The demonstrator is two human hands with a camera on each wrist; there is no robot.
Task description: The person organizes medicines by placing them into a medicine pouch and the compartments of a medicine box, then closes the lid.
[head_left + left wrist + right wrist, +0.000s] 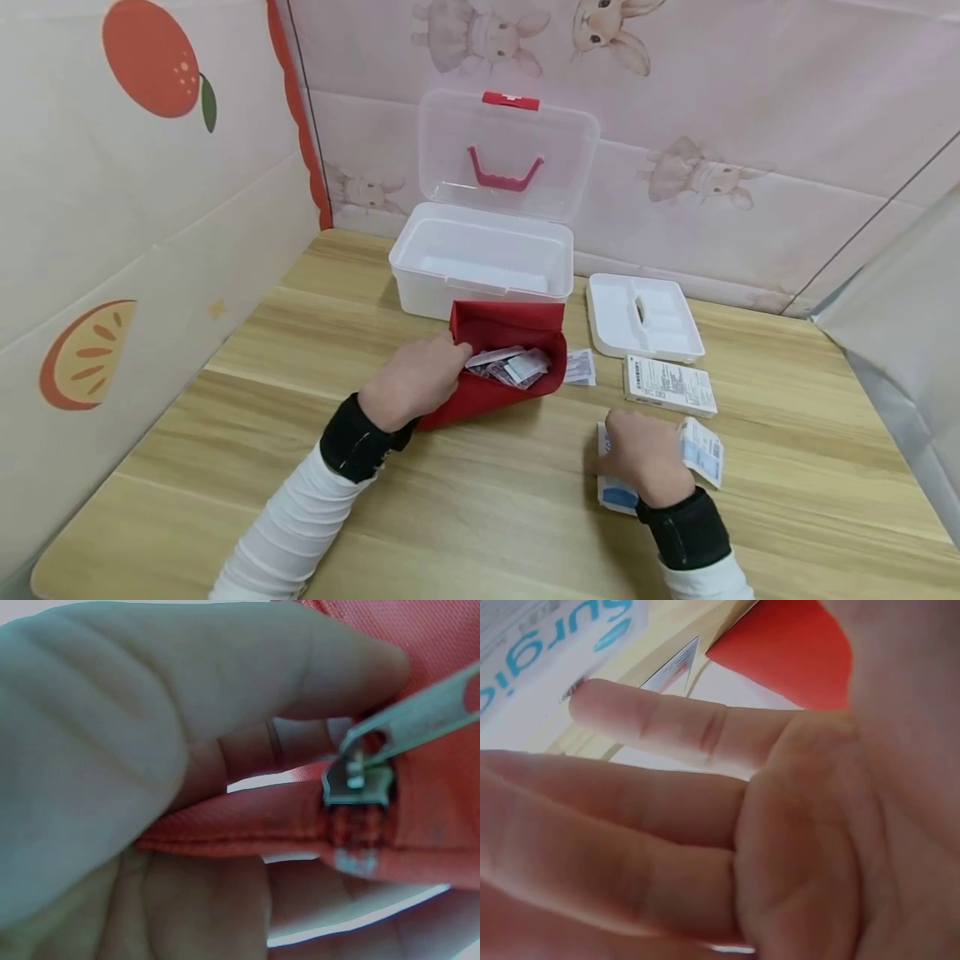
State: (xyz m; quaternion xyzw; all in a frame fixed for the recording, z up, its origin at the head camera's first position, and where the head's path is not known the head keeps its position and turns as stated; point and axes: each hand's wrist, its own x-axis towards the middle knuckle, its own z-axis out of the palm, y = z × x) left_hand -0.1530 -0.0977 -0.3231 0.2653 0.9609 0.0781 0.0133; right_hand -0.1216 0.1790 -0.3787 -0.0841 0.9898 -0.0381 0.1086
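My left hand [416, 379] grips the left edge of a red zip pouch [480, 398]. In the left wrist view, thumb and fingers lie on either side of the red fabric [247, 821], beside a metal zipper slider [358, 784]. Small packets [517, 367] fill the pouch's open mouth. Over the table at the right, my right hand [647, 454] covers part of a white and blue packet [618, 496]. Its fingers [667, 724] look spread and loosely bent in the right wrist view, close to a packet with blue "Surgic" lettering [547, 652].
Another blue and white packet [702, 452] lies right of the right hand. Beyond are a white printed box [670, 386], a divided white tray [645, 325] and small sachets [580, 367]. A white box [423, 287] with its clear lid [510, 142] raised stands at the back.
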